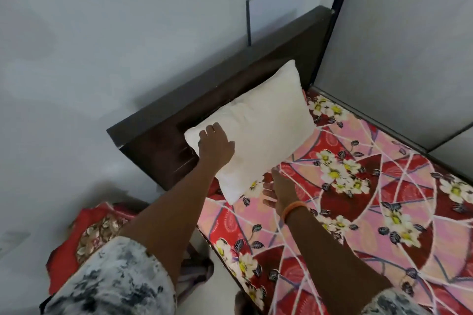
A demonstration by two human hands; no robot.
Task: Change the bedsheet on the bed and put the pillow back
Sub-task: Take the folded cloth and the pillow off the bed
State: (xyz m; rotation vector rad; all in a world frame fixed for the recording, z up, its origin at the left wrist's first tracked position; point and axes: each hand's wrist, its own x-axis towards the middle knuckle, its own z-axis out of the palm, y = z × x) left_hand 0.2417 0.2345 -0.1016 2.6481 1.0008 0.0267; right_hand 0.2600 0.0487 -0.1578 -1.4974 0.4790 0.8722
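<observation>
A white pillow [258,125] lies at the head of the bed, leaning against the dark wooden headboard [230,79]. A red and pink floral bedsheet [371,212] covers the mattress. My left hand [215,147] rests on the pillow's left end, fingers spread over its top corner. Just off the pillow's near edge my right hand [280,192] hovers over the sheet with relaxed fingers, holding nothing. An orange band circles the right wrist.
Another red floral cloth [87,235] lies crumpled on the floor left of the bed. Grey walls stand behind the headboard and along the bed's right side. A white panel [279,5] leans on the wall above the headboard.
</observation>
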